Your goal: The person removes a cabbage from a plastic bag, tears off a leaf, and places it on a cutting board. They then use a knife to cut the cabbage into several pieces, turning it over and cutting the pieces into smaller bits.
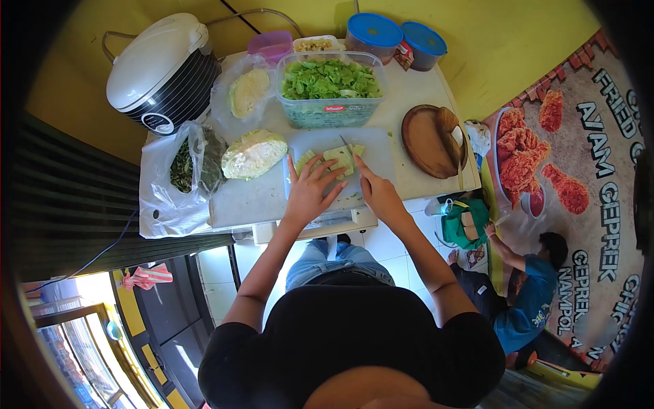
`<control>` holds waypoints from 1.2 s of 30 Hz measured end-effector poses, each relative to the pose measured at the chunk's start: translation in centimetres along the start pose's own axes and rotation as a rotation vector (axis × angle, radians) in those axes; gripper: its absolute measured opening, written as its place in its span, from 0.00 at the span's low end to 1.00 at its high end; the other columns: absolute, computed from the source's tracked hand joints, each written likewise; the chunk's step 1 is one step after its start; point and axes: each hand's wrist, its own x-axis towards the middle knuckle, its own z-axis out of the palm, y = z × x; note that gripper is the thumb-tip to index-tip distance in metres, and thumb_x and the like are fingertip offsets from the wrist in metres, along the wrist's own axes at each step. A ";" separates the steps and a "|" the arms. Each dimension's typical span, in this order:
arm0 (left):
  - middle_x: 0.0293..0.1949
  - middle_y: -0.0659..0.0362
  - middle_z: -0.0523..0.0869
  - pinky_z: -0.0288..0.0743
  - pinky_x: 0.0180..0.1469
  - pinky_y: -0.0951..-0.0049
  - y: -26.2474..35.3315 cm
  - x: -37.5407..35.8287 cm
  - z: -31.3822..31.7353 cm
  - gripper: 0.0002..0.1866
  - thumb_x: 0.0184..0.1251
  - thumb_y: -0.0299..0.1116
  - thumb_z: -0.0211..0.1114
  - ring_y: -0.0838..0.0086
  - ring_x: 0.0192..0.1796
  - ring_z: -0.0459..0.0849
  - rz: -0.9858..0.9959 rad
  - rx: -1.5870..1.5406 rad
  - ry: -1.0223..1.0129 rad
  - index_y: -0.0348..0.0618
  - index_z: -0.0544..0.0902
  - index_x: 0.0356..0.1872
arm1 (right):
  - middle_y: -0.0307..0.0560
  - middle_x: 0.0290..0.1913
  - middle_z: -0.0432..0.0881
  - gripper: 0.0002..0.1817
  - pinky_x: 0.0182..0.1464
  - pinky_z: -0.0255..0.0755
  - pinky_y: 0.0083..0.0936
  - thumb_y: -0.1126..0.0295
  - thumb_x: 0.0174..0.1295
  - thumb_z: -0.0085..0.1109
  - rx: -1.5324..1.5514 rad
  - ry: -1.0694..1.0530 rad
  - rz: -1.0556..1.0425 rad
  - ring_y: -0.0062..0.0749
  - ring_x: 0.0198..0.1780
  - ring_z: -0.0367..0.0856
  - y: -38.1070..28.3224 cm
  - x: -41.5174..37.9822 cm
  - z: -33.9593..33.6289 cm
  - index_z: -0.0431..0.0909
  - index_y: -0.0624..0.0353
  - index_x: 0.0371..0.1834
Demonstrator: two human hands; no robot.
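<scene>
Pale green cabbage pieces (340, 162) lie on a whitish cutting board (379, 144). My left hand (315, 187) rests on them with its fingers spread. My right hand (379, 192) is closed on a knife (348, 144), whose blade lies over the cabbage; the handle is hidden in the hand. Left of the board is a large cut cabbage (254, 155), and behind it another cabbage piece (249, 93) sits on a clear plastic bag. Chopped green leaves (331, 79) fill a clear plastic tub (332, 113) behind the board.
A rice cooker (162, 68) stands at the back left, above a plastic bag of dark greens (182, 163). Blue-lidded containers (374, 30) are at the back. On the right is a wooden mortar (424, 143). Another person (535, 293) sits low at the right, by a green bag (466, 223).
</scene>
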 end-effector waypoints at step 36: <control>0.56 0.66 0.79 0.27 0.70 0.35 0.0 0.1 -0.1 0.15 0.65 0.45 0.62 0.63 0.66 0.68 -0.009 -0.009 0.015 0.60 0.84 0.51 | 0.38 0.14 0.66 0.25 0.16 0.65 0.22 0.67 0.74 0.39 0.279 0.085 0.167 0.20 0.11 0.62 0.7 -2.1 -2.3 0.59 0.42 0.73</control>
